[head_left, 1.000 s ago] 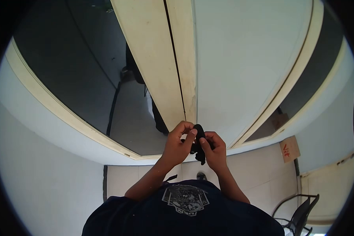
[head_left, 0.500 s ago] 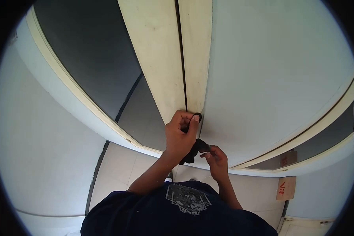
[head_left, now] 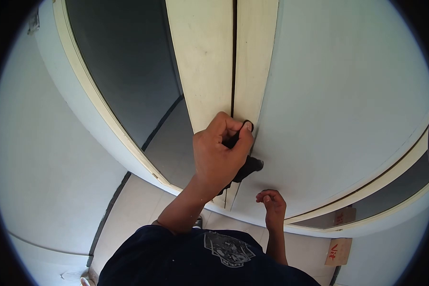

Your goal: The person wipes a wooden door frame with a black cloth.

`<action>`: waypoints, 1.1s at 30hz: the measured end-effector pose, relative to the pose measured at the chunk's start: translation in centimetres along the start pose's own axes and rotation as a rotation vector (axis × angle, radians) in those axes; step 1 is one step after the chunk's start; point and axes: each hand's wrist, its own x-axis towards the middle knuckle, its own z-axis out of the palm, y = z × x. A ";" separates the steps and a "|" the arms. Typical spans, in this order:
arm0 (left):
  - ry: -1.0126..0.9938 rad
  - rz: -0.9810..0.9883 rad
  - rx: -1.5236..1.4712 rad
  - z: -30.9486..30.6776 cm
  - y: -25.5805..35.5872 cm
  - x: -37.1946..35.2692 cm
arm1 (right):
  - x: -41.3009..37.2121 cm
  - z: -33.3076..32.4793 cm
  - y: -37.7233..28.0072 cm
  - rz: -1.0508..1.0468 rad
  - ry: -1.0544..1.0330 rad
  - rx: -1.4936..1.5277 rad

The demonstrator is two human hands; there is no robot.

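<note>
My left hand is closed, thumb and fingers pinching the top of a crumpled black cloth item. The item hangs below that hand in front of the pale wooden door frame; its exact kind is not clear, as the hand and wrist hide part of it. Lower and to the right, my right hand is apart from the cloth. Its fingers are loosely bent, the thumb beside them, and I see nothing in them.
A large pale panel stands to the right, dark glass to the left. Tiled floor lies below. At lower right sits a cardboard box with red lettering, near the wall.
My left hand has risen a little with the black cloth. My right hand has let go of the cloth and moved down and right. The view has shifted slightly.
</note>
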 end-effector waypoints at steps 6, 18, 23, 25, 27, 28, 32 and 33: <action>-0.078 -0.065 0.094 -0.4 -3.3 -3.4 | 0.2 -0.2 0.4 0.029 -0.009 0.007; -0.061 -0.001 0.121 0.3 -3.0 -2.4 | 0.8 -0.9 0.2 0.041 -0.028 -0.027; -0.020 0.067 0.074 0.9 -2.1 -1.1 | 0.5 -1.4 0.4 0.086 -0.005 -0.006; 0.001 0.099 0.026 0.9 -0.4 0.2 | 0.5 -1.4 0.2 0.056 -0.020 -0.034; -0.031 0.041 0.062 0.8 0.8 0.9 | 0.3 -1.5 0.3 0.049 -0.019 -0.022; -0.024 0.024 0.071 0.8 0.8 0.7 | 0.4 -1.5 0.2 0.040 -0.018 -0.010; -0.030 -0.033 0.053 0.5 -2.7 -2.5 | -0.1 -1.5 0.1 0.057 -0.027 -0.035; -0.035 -0.032 0.054 0.3 -3.2 -3.0 | -0.2 -1.6 0.0 0.064 -0.050 -0.020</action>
